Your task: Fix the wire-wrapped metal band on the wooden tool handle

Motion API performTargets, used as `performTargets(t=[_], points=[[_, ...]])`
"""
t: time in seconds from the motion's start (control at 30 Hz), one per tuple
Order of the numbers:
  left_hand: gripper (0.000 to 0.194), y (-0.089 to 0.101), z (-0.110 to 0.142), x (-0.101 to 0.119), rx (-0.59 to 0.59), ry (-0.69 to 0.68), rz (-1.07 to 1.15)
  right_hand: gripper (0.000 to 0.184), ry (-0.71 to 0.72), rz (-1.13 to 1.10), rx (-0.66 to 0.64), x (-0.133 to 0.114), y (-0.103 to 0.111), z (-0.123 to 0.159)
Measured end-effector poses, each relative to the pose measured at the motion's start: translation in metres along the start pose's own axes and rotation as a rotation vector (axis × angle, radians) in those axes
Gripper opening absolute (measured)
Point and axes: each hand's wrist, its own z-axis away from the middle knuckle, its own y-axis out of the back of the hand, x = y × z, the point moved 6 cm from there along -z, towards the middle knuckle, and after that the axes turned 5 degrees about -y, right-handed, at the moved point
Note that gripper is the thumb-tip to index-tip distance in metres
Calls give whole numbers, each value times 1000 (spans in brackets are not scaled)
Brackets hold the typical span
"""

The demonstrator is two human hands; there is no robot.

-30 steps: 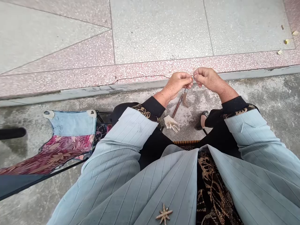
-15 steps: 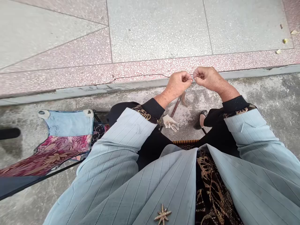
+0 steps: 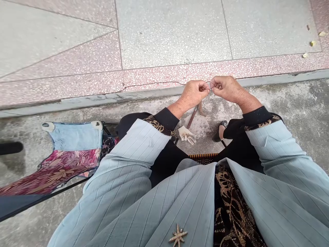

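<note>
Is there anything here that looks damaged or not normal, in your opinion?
A thin crack runs through the pink terrazzo border, just beyond the person's left hand, so the floor looks damaged there. Small yellowish bits also lie scattered at the upper right, like debris.

We record a paved ground-level area, apparently an outdoor forecourt or terrace, though the building type cannot be determined. Large grey terrazzo panels [image 3: 169,31] are framed by a cracked pink-speckled terrazzo border [image 3: 77,85], which ends at a long grey concrete edge [image 3: 128,94]. Below lies rough, weathered grey concrete ground [image 3: 295,99]. A folding chair with patchwork floral and denim fabric [image 3: 74,137] stands on it. Small yellowish fragments [image 3: 313,43] lie on the terrazzo.
</note>
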Motion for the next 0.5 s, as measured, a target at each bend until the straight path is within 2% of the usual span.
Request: performTargets(t=[0.2, 0.5], points=[[12, -1, 1, 6, -97, 22, -87, 13, -57, 38, -95, -3, 1, 4], [8, -1, 1, 6, -139, 39, -59, 15, -98, -81, -74, 0, -1, 6]])
